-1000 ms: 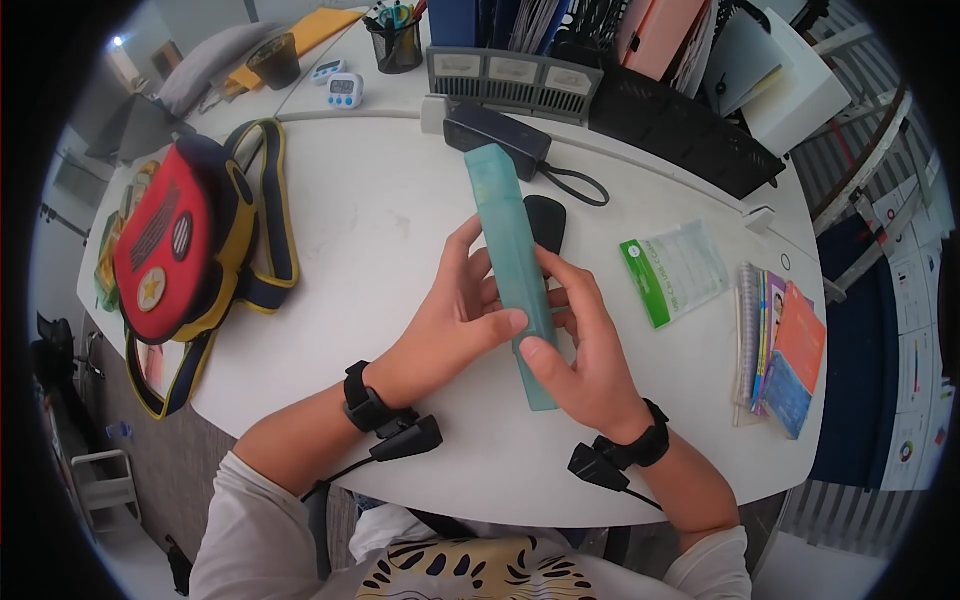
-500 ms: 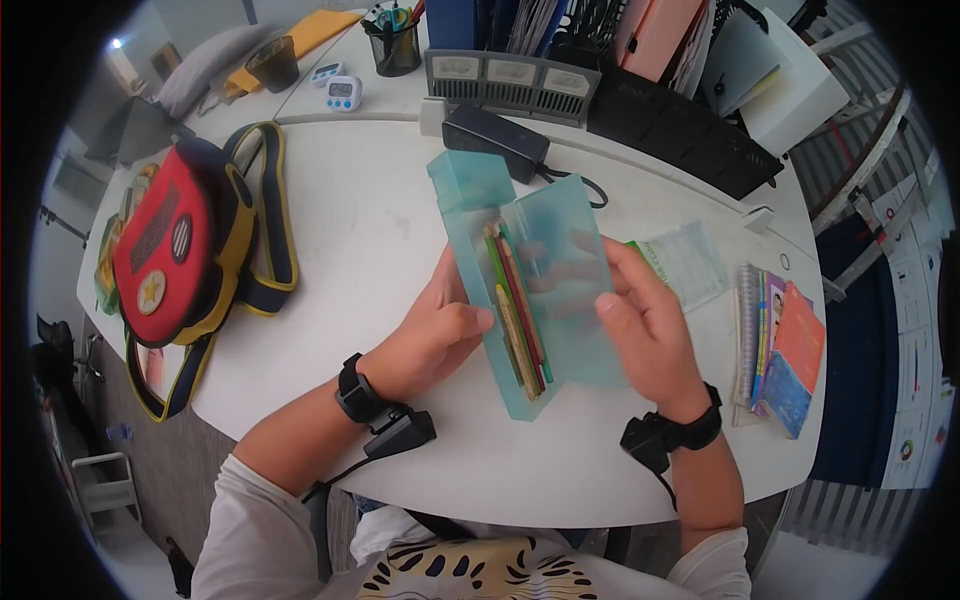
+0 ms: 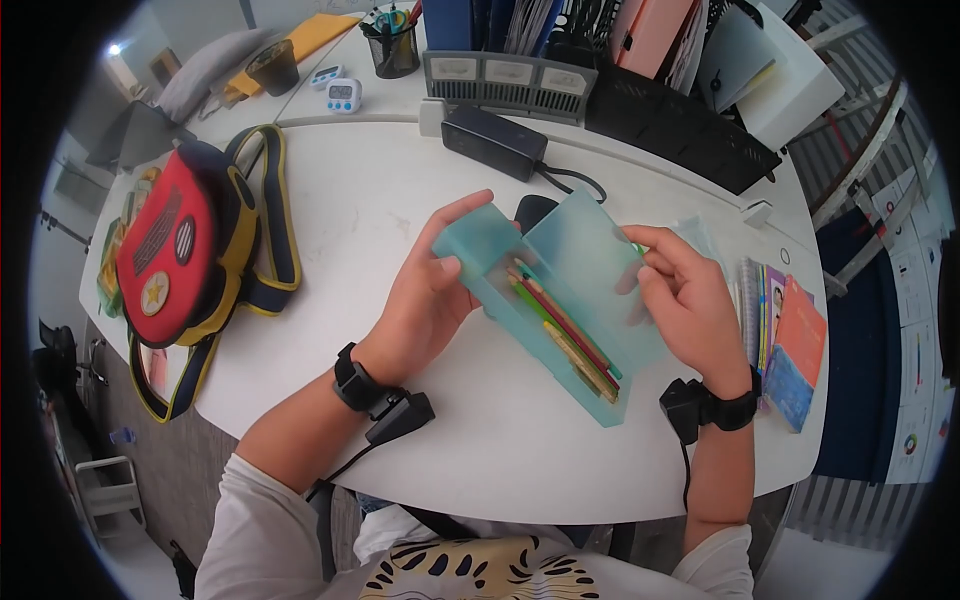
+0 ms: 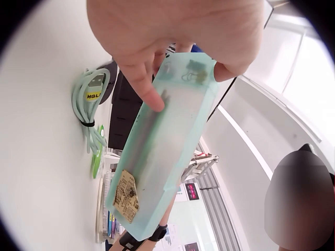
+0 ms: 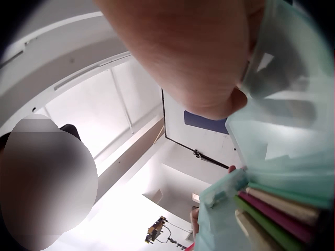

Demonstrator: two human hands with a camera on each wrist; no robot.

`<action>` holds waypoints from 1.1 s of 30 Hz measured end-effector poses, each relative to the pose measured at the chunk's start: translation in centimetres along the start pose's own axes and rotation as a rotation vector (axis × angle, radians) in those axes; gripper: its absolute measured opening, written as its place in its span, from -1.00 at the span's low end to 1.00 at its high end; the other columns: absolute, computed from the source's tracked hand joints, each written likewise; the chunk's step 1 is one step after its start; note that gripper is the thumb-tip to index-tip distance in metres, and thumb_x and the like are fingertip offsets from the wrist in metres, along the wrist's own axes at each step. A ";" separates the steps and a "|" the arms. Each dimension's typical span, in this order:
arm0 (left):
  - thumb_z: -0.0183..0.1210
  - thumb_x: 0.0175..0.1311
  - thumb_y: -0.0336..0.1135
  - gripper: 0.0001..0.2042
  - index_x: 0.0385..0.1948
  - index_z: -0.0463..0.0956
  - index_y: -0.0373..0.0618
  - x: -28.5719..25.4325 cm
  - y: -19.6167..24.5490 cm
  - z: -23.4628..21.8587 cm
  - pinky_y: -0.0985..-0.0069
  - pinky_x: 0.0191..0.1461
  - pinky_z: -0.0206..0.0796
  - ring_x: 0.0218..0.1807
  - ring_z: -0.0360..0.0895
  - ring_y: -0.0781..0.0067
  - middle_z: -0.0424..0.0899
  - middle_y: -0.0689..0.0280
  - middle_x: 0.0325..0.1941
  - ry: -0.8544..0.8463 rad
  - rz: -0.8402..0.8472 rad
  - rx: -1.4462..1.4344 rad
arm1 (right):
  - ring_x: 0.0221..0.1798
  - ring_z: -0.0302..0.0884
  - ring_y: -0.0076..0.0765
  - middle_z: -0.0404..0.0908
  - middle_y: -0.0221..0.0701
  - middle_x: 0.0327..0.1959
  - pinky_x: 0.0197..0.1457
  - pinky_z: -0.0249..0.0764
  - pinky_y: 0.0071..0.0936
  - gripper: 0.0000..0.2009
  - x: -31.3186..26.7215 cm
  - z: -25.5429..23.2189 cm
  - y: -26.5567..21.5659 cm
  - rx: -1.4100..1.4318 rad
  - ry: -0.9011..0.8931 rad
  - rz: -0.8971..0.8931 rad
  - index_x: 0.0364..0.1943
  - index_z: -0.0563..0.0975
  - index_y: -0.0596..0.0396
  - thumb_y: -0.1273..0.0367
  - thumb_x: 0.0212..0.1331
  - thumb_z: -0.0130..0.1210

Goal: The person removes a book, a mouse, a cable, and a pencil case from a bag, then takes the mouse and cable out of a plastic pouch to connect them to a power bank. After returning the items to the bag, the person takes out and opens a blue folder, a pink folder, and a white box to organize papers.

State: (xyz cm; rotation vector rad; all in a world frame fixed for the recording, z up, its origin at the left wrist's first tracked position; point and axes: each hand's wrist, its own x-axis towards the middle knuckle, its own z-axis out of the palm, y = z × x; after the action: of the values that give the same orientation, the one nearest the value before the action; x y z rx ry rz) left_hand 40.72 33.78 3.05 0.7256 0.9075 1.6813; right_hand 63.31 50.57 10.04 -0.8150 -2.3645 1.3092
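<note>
A translucent teal pencil case (image 3: 476, 246) is held above the table, its hinged lid (image 3: 580, 240) swung up to the right. Several coloured pencils (image 3: 568, 325) lie lengthwise inside, green, dark red and natural wood among them. My left hand (image 3: 415, 295) grips the case's far left end, thumb on the near side. At the lid's right edge, my right hand (image 3: 695, 305) pinches the plastic between thumb and fingers. From the left wrist view, the underside shows a gold patterned sticker (image 4: 126, 196), with small clips (image 4: 194, 76) visible through the end compartment.
A red backpack (image 3: 165, 250) sits on the left. Behind the case lie a black box-shaped pouch (image 3: 490, 143) and a dark rounded object (image 3: 534, 210). A coiled cable (image 4: 84, 107) is on the table. Booklets (image 3: 793, 350) lie on the right; file holders (image 3: 680, 145) line the back.
The closed case has been opened, showing the pencils. Its near end has swung right, the right hand has moved right with the lid, and the left hand has shifted to the far end.
</note>
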 end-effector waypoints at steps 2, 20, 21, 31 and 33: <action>0.27 0.30 0.13 -0.06 0.65 0.00 0.02 0.1 -0.2 -0.3 0.12 0.59 0.26 0.54 0.38 0.13 0.38 0.07 0.55 -0.056 -0.029 -0.006 | -0.34 0.71 -0.44 0.73 -0.28 -0.26 -0.16 0.57 -0.48 -0.60 -0.2 -0.6 0.0 -0.056 -0.029 0.043 0.30 0.51 0.19 0.54 0.40 -0.02; 0.19 0.21 -0.32 -0.11 0.64 -0.02 -0.09 -2.4 -1.9 2.4 0.24 0.56 0.22 0.57 0.25 0.21 0.30 0.08 0.51 -0.202 -0.051 0.294 | 0.04 0.67 -0.01 0.62 -0.19 0.11 0.04 0.63 -0.22 -0.42 -2.7 2.7 -3.3 -0.375 -0.043 -0.387 0.23 0.55 0.09 0.24 0.12 0.47; 0.19 0.21 -0.32 -0.11 0.64 -0.02 -0.09 -2.3 -2.0 2.3 0.24 0.56 0.22 0.57 0.25 0.21 0.30 0.08 0.51 -0.206 -0.051 0.295 | -0.08 0.69 0.00 0.66 -0.18 -0.02 -0.06 0.62 -0.21 -0.52 -2.6 2.7 -2.9 -0.336 0.022 -0.377 0.16 0.56 0.11 0.26 0.19 0.41; 0.10 0.41 -0.15 -0.22 0.63 -0.03 -0.08 -1.7 -3.5 2.0 0.11 0.59 0.25 0.56 0.33 0.11 0.32 0.05 0.53 -0.120 -0.093 0.034 | -0.60 0.59 -0.16 0.61 -0.19 -0.59 -0.45 0.41 -0.26 -0.82 -0.3 0.7 -0.5 -0.154 0.027 0.078 -0.10 0.51 0.18 0.32 0.55 0.06; 0.09 0.53 -0.01 -0.24 0.63 -0.04 -0.10 -1.7 -3.7 1.9 0.10 0.59 0.25 0.58 0.32 0.09 0.30 0.03 0.54 -0.110 -0.087 0.015 | -0.64 0.56 -0.23 0.60 -0.22 -0.61 -0.48 0.39 -0.29 -0.82 -0.2 0.8 -0.3 -0.148 0.052 0.102 -0.08 0.50 0.17 0.31 0.57 0.04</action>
State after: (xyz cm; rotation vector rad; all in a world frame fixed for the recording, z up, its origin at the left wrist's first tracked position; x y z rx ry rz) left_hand 44.60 33.16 0.81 0.7705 0.8627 1.5446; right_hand 62.96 49.80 9.82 -1.0125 -2.4297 1.1455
